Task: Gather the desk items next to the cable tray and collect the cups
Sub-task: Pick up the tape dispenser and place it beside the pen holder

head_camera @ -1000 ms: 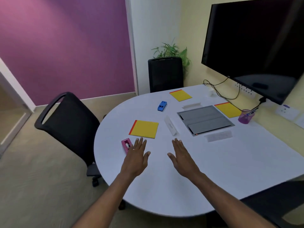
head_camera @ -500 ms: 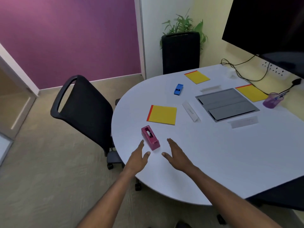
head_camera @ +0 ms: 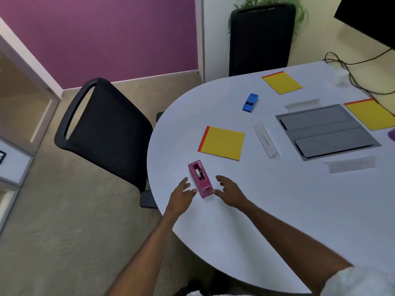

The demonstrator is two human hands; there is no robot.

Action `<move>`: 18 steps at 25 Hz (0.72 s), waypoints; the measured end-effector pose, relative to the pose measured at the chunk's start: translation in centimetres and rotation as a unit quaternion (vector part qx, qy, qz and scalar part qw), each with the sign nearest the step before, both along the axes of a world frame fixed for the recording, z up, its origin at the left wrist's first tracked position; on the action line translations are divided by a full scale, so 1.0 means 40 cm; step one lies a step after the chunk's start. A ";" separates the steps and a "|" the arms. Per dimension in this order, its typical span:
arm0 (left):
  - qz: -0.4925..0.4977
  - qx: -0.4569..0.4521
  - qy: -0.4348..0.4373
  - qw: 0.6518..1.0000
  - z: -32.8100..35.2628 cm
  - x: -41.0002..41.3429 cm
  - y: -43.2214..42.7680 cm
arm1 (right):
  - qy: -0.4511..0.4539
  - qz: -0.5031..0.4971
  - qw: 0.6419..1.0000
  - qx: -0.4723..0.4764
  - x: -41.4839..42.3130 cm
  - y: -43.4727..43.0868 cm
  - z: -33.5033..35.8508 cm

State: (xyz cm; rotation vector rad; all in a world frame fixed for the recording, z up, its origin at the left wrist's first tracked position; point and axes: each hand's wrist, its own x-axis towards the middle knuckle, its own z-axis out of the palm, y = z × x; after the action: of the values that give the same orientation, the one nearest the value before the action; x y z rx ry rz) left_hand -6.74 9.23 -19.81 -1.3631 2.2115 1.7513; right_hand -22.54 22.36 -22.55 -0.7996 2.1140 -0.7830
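Head view now looks lower and further left than half a second ago, so the black chair (head_camera: 106, 129) fills more of the left side. The left hand (head_camera: 181, 194) has moved forward; its spread fingers now sit just beside the near left side of the pink tape dispenser (head_camera: 201, 178), holding nothing. The dispenser rests on the white surface (head_camera: 277, 210) near its left edge, where it was before. The right hand (head_camera: 229, 190) has closed in on the dispenser's other side, fingers wide apart and empty. Beyond lie a yellow notepad (head_camera: 222, 143), a blue stapler (head_camera: 250, 102), a white name stand (head_camera: 266, 139) and the grey cable tray (head_camera: 327, 131). Only a sliver of the purple cup (head_camera: 392, 134) shows at the right edge.
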 end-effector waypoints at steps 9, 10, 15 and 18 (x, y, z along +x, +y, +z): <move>0.046 0.069 -0.023 0.996 -0.099 -0.123 -0.041 | -0.074 0.006 0.997 0.014 -0.086 -0.110 -0.090; 0.054 0.077 -0.018 0.995 -0.110 -0.136 -0.050 | -0.091 0.004 0.996 0.010 -0.097 -0.121 -0.097; 0.079 0.113 0.019 0.990 -0.156 -0.175 -0.071 | -0.165 -0.007 0.986 -0.008 -0.120 -0.166 -0.131; 0.080 0.126 0.041 0.988 -0.173 -0.182 -0.077 | -0.180 -0.026 0.983 -0.035 -0.116 -0.180 -0.139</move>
State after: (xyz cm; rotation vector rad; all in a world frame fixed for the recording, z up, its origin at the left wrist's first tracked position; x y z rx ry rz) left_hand -14.01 6.16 -26.74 -1.4666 1.8776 2.0912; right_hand -27.16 15.16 -28.11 -0.5877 1.7977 -0.9567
